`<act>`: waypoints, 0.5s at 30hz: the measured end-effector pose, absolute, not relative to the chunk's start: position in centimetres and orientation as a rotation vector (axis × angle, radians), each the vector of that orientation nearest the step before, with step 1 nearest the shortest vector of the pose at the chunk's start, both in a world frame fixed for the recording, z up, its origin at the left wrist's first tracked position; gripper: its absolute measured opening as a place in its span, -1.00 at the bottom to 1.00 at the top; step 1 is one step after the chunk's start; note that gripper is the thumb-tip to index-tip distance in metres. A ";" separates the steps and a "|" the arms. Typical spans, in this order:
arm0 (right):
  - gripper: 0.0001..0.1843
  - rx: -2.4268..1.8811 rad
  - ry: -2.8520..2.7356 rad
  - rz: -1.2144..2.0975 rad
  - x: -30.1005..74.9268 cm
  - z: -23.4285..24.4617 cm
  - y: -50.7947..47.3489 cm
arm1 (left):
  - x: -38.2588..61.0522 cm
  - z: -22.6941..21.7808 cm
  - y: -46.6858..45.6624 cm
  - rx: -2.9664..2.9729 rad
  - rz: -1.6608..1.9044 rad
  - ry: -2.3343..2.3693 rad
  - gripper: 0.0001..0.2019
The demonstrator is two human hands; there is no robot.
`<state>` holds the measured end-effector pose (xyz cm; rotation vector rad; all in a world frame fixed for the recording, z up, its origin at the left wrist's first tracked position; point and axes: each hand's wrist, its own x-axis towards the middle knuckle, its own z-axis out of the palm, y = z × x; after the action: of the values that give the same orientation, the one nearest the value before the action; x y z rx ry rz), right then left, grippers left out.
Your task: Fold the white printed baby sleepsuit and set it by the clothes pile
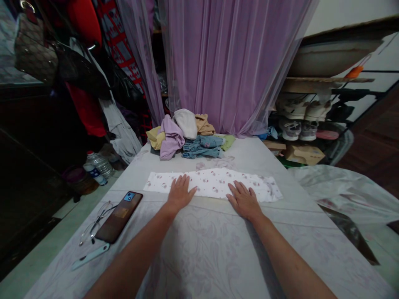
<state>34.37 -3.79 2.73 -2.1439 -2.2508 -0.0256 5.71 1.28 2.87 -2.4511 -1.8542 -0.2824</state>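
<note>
A white garment with a small printed pattern (215, 179) lies flat in a long strip across the cloth-covered table (199, 236); it looks like folded pants, though I cannot be sure. My left hand (180, 192) rests palm down on its left half, fingers stretched out. On its right half lies my right hand (243, 199), also flat, fingers a little spread. Neither hand grips anything. Behind the strip sits a pile of crumpled clothes: a lilac piece (172, 136), a white ribbed one (186, 123), a tan one (204, 124) and blue denim (203, 147).
At the table's left side lie a phone (120, 216), eyeglasses (97, 222) and a pale blue-green slim object (91, 256). Purple curtains (224, 62) hang behind. Shoes (299, 129) and cardboard boxes (304, 154) stand at the right; bottles (101, 164) stand on the floor at left.
</note>
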 end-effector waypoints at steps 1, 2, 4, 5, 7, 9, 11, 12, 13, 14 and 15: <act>-0.40 -2.139 -2.248 -0.037 34.4 2.6 -3.8 | 6.5 2.6 1.2 -2.448 -0.295 -1.875 -0.35; -0.40 -2.137 -2.244 -0.046 34.4 2.4 -3.7 | 6.9 2.3 1.2 -2.435 -0.304 -1.907 -0.35; -0.40 -2.146 -2.244 -0.051 34.5 2.3 -3.7 | 6.4 2.2 1.6 -2.388 -0.303 -1.992 -0.35; -0.40 -2.152 -2.249 -0.049 34.5 2.2 -3.7 | 5.7 2.3 1.8 -2.359 -0.298 -2.033 -0.36; -0.40 -2.159 -2.254 -0.048 34.5 2.2 -3.7 | 3.6 2.4 2.2 -2.293 -0.277 -2.100 -0.37; -0.40 -2.150 -2.254 -0.055 34.5 2.2 -3.7 | 1.4 2.6 2.4 -2.225 -0.266 -2.125 -0.38; -0.40 -2.139 -2.247 -0.061 34.5 2.3 -3.7 | -0.4 2.6 2.4 -2.169 -0.259 -2.119 -0.39; -0.40 -2.134 -2.247 -0.060 34.5 2.3 -3.7 | -1.0 2.6 2.4 -2.144 -0.256 -2.113 -0.39; -0.39 -2.130 -2.248 -0.059 34.5 2.3 -3.7 | -1.4 2.5 2.4 -2.123 -0.253 -2.109 -0.40; -0.39 -2.131 -2.249 -0.058 34.4 2.3 -3.7 | -1.7 2.6 2.3 -2.107 -0.249 -2.110 -0.39; -0.39 -2.133 -2.249 -0.058 34.4 2.3 -3.7 | -1.8 2.6 2.3 -2.096 -0.245 -2.117 -0.39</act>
<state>34.45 -3.74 2.34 -2.1333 -2.2485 -0.0578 -1.80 2.26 2.59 -2.0965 -2.1166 -0.2450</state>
